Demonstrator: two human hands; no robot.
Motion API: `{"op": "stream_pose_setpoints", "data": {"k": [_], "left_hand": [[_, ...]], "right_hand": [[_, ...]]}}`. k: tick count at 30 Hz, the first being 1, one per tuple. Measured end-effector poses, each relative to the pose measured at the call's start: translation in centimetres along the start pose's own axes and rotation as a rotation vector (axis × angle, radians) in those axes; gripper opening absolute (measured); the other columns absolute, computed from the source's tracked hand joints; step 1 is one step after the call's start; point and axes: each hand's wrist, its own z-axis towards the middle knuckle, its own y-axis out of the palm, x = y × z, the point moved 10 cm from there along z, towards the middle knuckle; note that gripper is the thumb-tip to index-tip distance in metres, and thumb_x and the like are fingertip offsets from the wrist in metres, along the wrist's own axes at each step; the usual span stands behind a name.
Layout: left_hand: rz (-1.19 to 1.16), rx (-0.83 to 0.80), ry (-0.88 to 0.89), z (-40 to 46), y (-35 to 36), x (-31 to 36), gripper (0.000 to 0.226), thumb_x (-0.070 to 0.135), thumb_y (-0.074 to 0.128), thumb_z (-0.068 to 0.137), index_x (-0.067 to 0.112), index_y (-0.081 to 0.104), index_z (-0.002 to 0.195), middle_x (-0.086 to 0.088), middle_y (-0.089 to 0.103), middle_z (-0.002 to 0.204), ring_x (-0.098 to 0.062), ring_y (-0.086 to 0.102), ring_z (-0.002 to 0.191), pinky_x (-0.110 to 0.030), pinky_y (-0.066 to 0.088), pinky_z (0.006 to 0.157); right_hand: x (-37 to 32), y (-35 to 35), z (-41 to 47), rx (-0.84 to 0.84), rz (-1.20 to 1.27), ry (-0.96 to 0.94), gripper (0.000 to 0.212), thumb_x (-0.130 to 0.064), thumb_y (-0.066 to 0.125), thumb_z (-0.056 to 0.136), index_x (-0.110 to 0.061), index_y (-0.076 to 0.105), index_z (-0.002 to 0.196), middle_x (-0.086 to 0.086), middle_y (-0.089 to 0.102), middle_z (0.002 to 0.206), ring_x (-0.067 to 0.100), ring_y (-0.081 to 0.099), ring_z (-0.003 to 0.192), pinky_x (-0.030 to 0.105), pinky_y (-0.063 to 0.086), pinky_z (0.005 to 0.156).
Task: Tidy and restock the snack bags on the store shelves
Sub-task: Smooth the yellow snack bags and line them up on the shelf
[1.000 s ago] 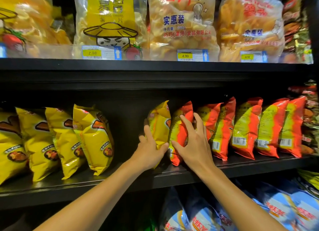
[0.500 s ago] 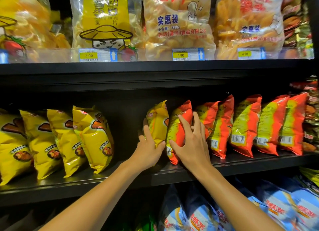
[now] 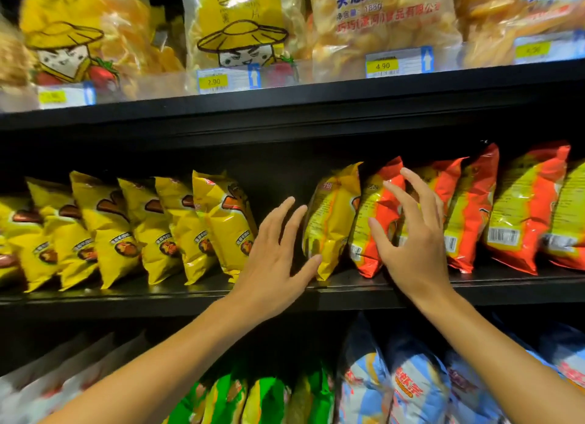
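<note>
So I'm at the middle shelf (image 3: 190,297) sorting the snack bags. Half a second back my left hand (image 3: 272,259) was wrapped round the near edge of the lone yellow bag (image 3: 332,221) and my right hand (image 3: 414,246) was pressed flat on the first red bag (image 3: 380,221). Both have let go now. Left grip is spread, fingers straight, thumb just touching the yellow bag's bottom corner and the rest of the hand off to its left in the dark gap. Right grip is spread too, fingers loosely bent and hovering in front of the red bag; looks like it's just off the surface, but I can't say for sure it isn't brushing it.

The yellow bag stands upright on its own at the left end of the row of red bags (image 3: 506,214), touching the first red one. That's the odd part: its mates, the row of yellow bags (image 3: 158,227), sit further left across an open stretch of shelf. So the squaring-up seems done, since nothing's flopping over, but I reckon this one is in the wrong group and should go across the gap, or the gap wants filling with fresh stock.

The clear chip bags (image 3: 240,28) on the top shelf and the blue bags (image 3: 411,385) and green bags (image 3: 253,398) below I haven't touched here.
</note>
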Motion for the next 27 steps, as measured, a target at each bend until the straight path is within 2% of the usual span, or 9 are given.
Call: {"op": "stream_pose_setpoints", "data": {"k": [4,8,10,12,14,16,19,22,27], "left_hand": [[0.195,0.037,0.094,-4.5,-4.7,-5.7,0.062,0.055,0.036,0.104,0.029,0.03,0.159,0.008,0.01,0.171,-0.015,0.007,0.158,-0.044,0.024,0.126],[0.384,0.024,0.107,-8.0,-7.4,-12.9,0.059,0.049,0.031,0.107,0.019,0.04,0.157,-0.001,0.022,0.17,-0.021,0.014,0.158,-0.051,0.03,0.122],[0.442,0.031,0.12,-9.2,-7.9,-14.9,0.058,0.046,0.027,0.108,0.016,0.041,0.156,-0.003,0.025,0.169,-0.02,0.014,0.159,-0.047,0.028,0.123],[0.457,0.027,0.104,-9.9,-7.8,-16.2,0.059,0.049,0.02,0.109,0.019,0.039,0.157,-0.002,0.023,0.17,-0.019,0.012,0.159,-0.046,0.028,0.123],[0.451,0.033,0.097,-10.2,-7.5,-16.6,0.059,0.051,0.018,0.109,0.021,0.038,0.156,0.0,0.023,0.169,-0.018,0.012,0.159,-0.045,0.032,0.122],[0.416,0.051,0.083,-10.4,-7.3,-16.8,0.058,0.052,0.021,0.109,0.023,0.042,0.155,0.001,0.026,0.168,-0.016,0.016,0.158,-0.039,0.036,0.119],[0.355,0.062,0.068,-10.6,-7.3,-17.2,0.057,0.053,0.025,0.108,0.025,0.05,0.15,0.003,0.032,0.166,-0.014,0.027,0.155,-0.032,0.043,0.113],[0.318,0.067,0.068,-10.8,-7.5,-17.2,0.058,0.054,0.024,0.108,0.026,0.059,0.144,0.004,0.039,0.162,-0.014,0.042,0.147,-0.029,0.051,0.101],[0.283,0.088,0.063,-10.8,-8.0,-17.0,0.054,0.053,0.03,0.106,0.028,0.064,0.139,0.007,0.045,0.159,-0.011,0.055,0.136,-0.026,0.057,0.082]], "right_hand": [[-4.4,-0.3,-0.5,0.003,0.029,-0.12,0.049,-0.009,0.073,0.094,-0.008,0.058,0.14,0.009,0.049,0.151,0.027,0.045,0.14,0.024,0.026,0.119],[-12.1,4.9,-1.9,-0.201,0.132,-0.263,0.052,-0.011,0.07,0.094,-0.011,0.055,0.143,0.002,0.055,0.145,0.018,0.051,0.137,0.032,0.04,0.117],[-14.3,9.3,-2.6,-0.354,0.176,-0.138,0.062,-0.018,0.072,0.095,-0.02,0.045,0.151,-0.006,0.048,0.15,0.012,0.046,0.141,0.035,0.041,0.117],[-15.5,13.7,-3.3,-0.46,0.129,0.032,0.079,-0.032,0.072,0.095,-0.028,0.028,0.16,-0.01,0.033,0.161,0.008,0.033,0.148,0.03,0.034,0.121],[-15.6,17.4,-4.0,-0.512,0.09,0.199,0.095,-0.041,0.073,0.093,-0.032,0.01,0.163,-0.009,0.016,0.169,0.011,0.02,0.154,0.033,0.028,0.121],[-15.1,20.1,-4.5,-0.53,0.066,0.328,0.106,-0.045,0.075,0.091,-0.032,-0.001,0.163,-0.005,0.009,0.171,0.02,0.017,0.157,0.042,0.03,0.123],[-14.0,22.7,-5.3,-0.561,0.008,0.44,0.107,-0.048,0.076,0.089,-0.03,0.0,0.162,0.002,0.024,0.166,0.027,0.037,0.148,0.051,0.041,0.115],[-13.4,22.8,-5.2,-0.508,-0.087,0.431,0.089,-0.05,0.073,0.09,-0.038,0.014,0.156,-0.002,0.052,0.147,0.028,0.056,0.13,0.055,0.049,0.105],[-13.9,18.8,-4.2,-0.372,-0.042,0.415,0.087,-0.051,0.071,0.091,-0.039,0.017,0.158,-0.006,0.055,0.145,0.021,0.057,0.129,0.049,0.054,0.102]]}}
